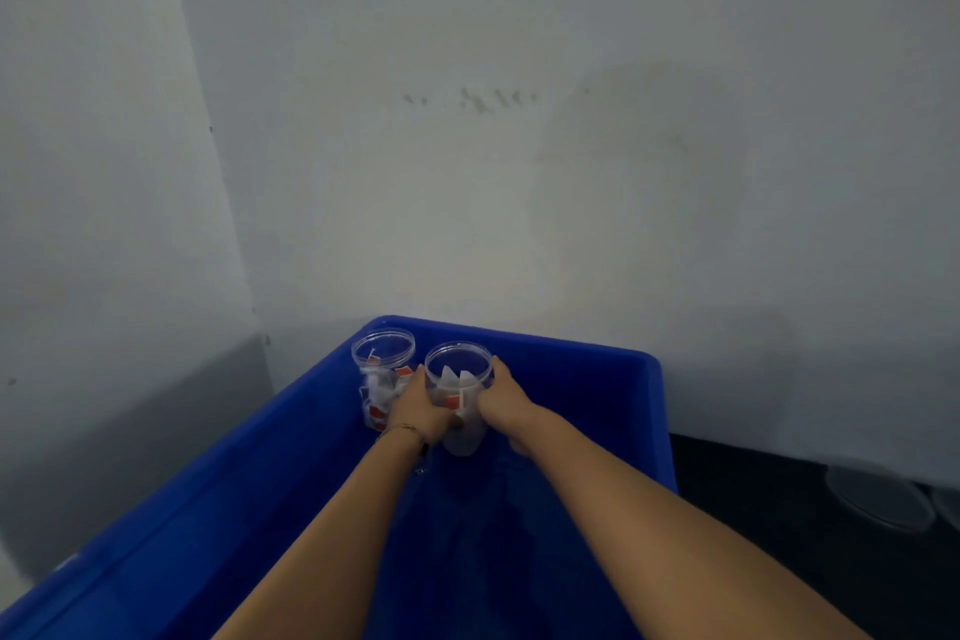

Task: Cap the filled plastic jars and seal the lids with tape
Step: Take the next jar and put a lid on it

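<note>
1. Your left hand (420, 412) and right hand (505, 401) are both reaching into the far end of the blue plastic bin (613, 369), just below the middle of the frame.
2. Between them you are holding an uncapped clear jar (459, 382) — fingers of each hand are curling round its sides, left hand on its left wall, right hand on its right wall.
3. That jar is standing upright, its round mouth open, with white packets and a red-orange tag showing inside.
4. A second open jar (383, 353) is standing just beside it, to the upper left, near the bin's far corner; it is holding similar white and red-orange pieces.
5. Your left wrist is wearing a thin bracelet (407, 428).
6. At the lower right edge of the frame, outside the bin, grey round lids (878, 496) are lying on a dark surface — blurred, so their count is unclear.
</note>
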A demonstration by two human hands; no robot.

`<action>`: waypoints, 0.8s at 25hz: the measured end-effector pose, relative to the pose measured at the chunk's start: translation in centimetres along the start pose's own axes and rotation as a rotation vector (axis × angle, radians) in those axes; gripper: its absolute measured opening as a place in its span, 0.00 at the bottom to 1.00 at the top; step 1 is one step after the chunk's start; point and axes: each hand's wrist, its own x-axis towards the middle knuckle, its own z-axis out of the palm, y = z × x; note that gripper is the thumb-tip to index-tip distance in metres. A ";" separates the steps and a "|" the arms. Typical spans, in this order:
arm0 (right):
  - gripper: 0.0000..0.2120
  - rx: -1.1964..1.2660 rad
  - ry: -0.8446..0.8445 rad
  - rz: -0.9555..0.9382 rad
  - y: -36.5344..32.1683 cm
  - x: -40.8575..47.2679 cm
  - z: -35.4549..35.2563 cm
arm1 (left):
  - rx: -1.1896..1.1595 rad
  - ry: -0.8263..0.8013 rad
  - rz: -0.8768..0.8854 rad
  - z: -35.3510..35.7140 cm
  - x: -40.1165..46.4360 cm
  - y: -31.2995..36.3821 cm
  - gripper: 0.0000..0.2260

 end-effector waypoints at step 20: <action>0.19 -0.149 0.663 -0.146 15.6 -35.3 -17.7 | -0.090 -0.559 0.429 8.6 -33.3 13.7 0.42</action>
